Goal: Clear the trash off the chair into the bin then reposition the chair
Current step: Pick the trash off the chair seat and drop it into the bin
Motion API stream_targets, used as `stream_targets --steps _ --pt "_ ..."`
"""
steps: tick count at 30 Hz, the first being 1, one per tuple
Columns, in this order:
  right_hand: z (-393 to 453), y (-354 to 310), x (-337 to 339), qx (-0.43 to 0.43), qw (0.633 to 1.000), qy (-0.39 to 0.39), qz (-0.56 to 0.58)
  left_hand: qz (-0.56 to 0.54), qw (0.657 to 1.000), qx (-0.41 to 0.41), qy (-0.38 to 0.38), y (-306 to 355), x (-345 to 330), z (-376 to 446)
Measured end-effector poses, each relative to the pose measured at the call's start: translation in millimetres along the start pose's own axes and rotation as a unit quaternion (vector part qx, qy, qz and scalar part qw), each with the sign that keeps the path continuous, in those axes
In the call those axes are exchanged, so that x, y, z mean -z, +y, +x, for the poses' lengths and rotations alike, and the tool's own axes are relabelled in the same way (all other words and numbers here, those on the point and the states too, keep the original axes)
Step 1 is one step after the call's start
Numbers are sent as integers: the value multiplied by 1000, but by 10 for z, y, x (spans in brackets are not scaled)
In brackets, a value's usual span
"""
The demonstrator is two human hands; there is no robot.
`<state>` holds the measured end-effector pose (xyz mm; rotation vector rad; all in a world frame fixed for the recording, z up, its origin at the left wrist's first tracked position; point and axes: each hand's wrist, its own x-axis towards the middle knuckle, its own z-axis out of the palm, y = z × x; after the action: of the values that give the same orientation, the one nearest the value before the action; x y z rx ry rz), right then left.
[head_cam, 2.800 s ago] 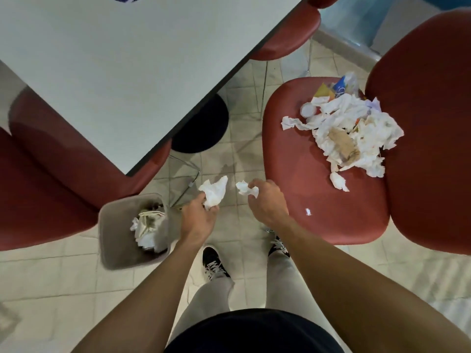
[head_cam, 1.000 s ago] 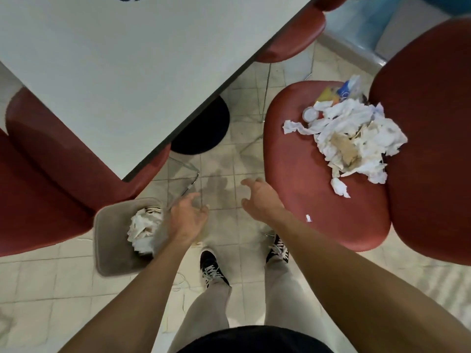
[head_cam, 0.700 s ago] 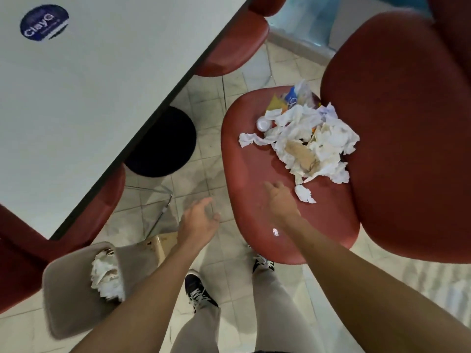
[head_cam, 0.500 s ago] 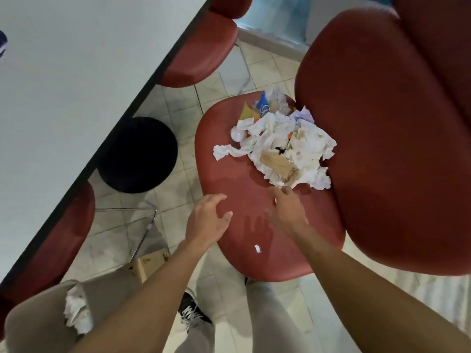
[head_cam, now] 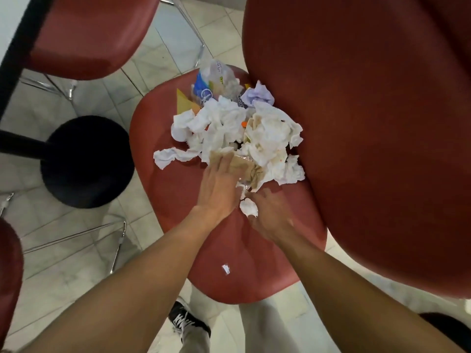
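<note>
Both hands, which hung empty near the bin a second ago, have come forward onto the red moulded plastic chair seat [head_cam: 178, 200], and the view has swung with them, so that the bin lies out of frame. Nearest the viewer, a small white paper scrap [head_cam: 225, 269] lies alone on the front of the seat. Beyond it, the left hand [head_cam: 216, 189] rests flat, fingers straight and together, on a crumpled brown paper bag [head_cam: 242, 165] at the near edge of the heap. The right hand [head_cam: 270, 212] lies just beside it, fingers curled around a small white tissue wad [head_cam: 248, 207]; motion blur leaves the firmness of that hold uncertain. Behind the hands, the heap of crumpled white napkins [head_cam: 229, 123] fills the middle of the seat, with a clear plastic wrapper printed in blue [head_cam: 216, 82], a yellow card triangle [head_cam: 182, 104] and a pale lilac tissue [head_cam: 258, 96] at its far side, against the red chair back [head_cam: 369, 123].

Progress: most of the trash remains on the seat, so clearing seems well short of done, and repositioning is not yet begun.

Setting: pale tiled floor [head_cam: 76, 250], black round table base [head_cam: 86, 161], a second red chair [head_cam: 84, 34] at far left.
</note>
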<state>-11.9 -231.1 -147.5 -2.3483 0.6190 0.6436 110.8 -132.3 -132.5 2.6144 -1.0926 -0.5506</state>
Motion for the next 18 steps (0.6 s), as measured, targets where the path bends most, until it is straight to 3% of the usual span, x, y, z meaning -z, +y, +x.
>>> stream_targets --steps 9,18 --pt "292 109 -289 -8 997 -69 20 10 1000 25 -11 -68 -279 113" --pt "115 80 -265 -60 991 -26 119 -65 995 77 9 -116 -158 -152"
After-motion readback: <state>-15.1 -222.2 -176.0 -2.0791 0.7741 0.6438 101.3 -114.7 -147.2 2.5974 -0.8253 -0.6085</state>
